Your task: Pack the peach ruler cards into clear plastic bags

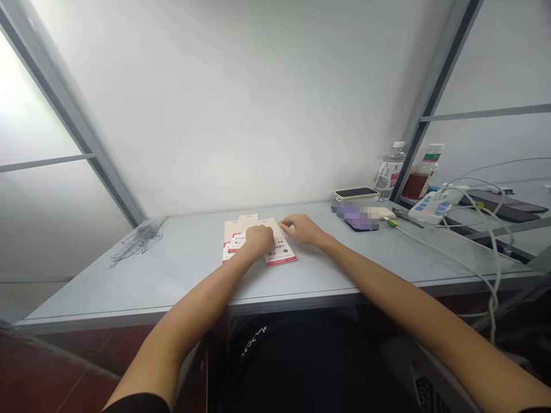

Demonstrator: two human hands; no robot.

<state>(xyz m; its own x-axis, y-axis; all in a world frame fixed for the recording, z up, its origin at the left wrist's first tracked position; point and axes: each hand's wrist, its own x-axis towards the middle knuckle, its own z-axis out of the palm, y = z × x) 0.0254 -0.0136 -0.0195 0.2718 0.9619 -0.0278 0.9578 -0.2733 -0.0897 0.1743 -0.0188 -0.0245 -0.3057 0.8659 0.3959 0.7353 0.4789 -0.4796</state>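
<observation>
Several flat, pale pink and white paper packets with red bottom stripes and black print lie overlapping in the middle of the desk. My left hand (259, 238) is on top of them, its fingers curled and closed; the hand itself hides what they hold. Under and beside it, one packet (282, 252) lies slanted on the right. The left packets (230, 229) stick out on the other side. My right hand (303, 229) rests just beyond the slanted packet's right edge, fingers bent and slightly apart, with nothing visible in them.
On the grey desk (181, 287), a dark tangled clump (144, 238) lies left. Toward the right are a phone (356, 194), a purple item (355, 217), a water bottle (391, 172), a bottle with red liquid (424, 175), a power strip (430, 206) and loose white cables (456, 263).
</observation>
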